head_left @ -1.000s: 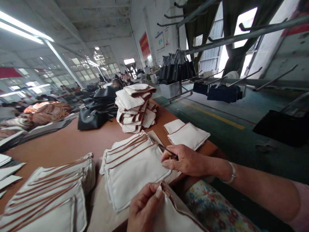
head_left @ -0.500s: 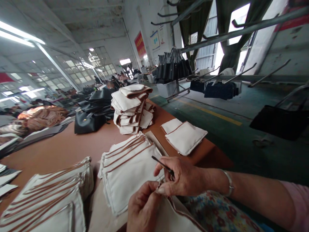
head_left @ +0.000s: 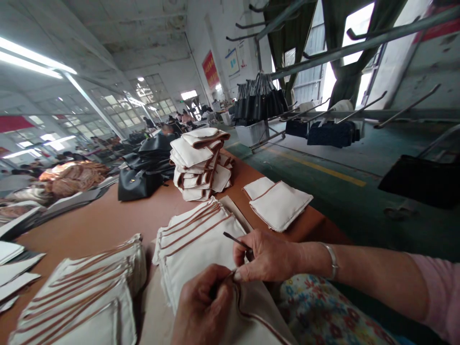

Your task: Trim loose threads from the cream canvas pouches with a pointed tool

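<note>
My left hand (head_left: 206,304) pinches the upper edge of a cream fabric piece (head_left: 260,309) with brown trim, low in the view over my lap. Against the same edge, the thumb of my right hand (head_left: 266,256) presses close to the left fingertips. A thin dark tool (head_left: 235,239) is held in my right hand, its tip pointing up and left. Just beyond my hands lies a fanned stack of cream pieces (head_left: 201,244) with brown edging. The lower part of the held piece runs out of view.
Another fanned stack (head_left: 86,292) lies at the left. A tall folded pile (head_left: 201,163), two loose pieces (head_left: 280,203) and black bags (head_left: 140,182) rest on the brown table (head_left: 89,225). A metal rack (head_left: 323,52) with hanging bags stands beyond the right side.
The view has shifted slightly, so the table items appear further right. My left hand has moved a little left and the right hand slightly up; more of the held piece shows.
</note>
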Tool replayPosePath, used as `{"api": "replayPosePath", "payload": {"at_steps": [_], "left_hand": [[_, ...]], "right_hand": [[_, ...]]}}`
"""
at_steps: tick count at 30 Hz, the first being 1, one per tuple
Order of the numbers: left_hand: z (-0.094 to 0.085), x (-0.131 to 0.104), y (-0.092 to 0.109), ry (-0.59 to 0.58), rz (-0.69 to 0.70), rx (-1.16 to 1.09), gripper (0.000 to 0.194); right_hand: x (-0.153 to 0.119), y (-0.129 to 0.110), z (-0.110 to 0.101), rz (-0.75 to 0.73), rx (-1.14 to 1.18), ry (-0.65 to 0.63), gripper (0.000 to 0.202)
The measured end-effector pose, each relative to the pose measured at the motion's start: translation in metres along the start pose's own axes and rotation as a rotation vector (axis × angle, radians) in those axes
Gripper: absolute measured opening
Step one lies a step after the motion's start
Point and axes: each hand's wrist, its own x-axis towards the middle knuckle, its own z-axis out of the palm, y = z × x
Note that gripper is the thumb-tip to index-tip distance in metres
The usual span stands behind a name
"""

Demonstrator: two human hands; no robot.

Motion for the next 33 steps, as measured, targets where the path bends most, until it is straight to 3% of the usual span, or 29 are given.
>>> {"api": "replayPosePath", "payload": {"at_steps": [6, 10, 14, 18, 21, 24, 27, 29, 31, 33], "left_hand": [[-0.01, 0.003, 0.004, -0.032, 0.019, 0.116, 0.022], [-0.014, 0.001, 0.005, -0.077, -0.088, -0.055, 0.026], [-0.017, -0.002, -0.003, -0.146, -0.194, -0.25, 0.028], [-0.018, -0.002, -0.01, -0.137, -0.209, -0.265, 0.041], [-0.017, 0.001, -0.011, -0.234, -0.281, -0.238, 0.043], [-0.017, 0.003, -0.006, -0.336, -0.241, -0.202, 0.045], [-0.015, 0.0, 0.001, -0.402, -0.186, -0.157, 0.042], [-0.014, -0.004, 0.004, -0.373, -0.115, -0.149, 0.039], [-0.012, -0.009, 0.003, -0.294, -0.052, -0.173, 0.039], [-0.011, -0.013, 0.0, -0.213, -0.042, -0.185, 0.039]], "right_hand": [[0.006, -0.007, 0.01, -0.074, -0.061, 0.054, 0.006], [0.003, -0.004, 0.013, -0.338, -0.252, 0.188, 0.004], [-0.005, 0.004, 0.01, -0.672, -0.565, 0.137, 0.007], [-0.009, 0.014, 0.004, -0.912, -0.827, 0.089, 0.009], [-0.009, 0.019, 0.0, -1.052, -0.956, 0.082, 0.013], [-0.009, 0.021, -0.002, -1.118, -1.022, 0.085, 0.015], [-0.011, 0.021, 0.002, -1.107, -0.997, 0.076, 0.015], [-0.013, 0.021, 0.006, -1.011, -0.863, 0.051, 0.015], [-0.015, 0.021, 0.008, -0.764, -0.566, 0.004, 0.019], [-0.016, 0.022, 0.006, -0.383, -0.179, -0.079, 0.034]]}}
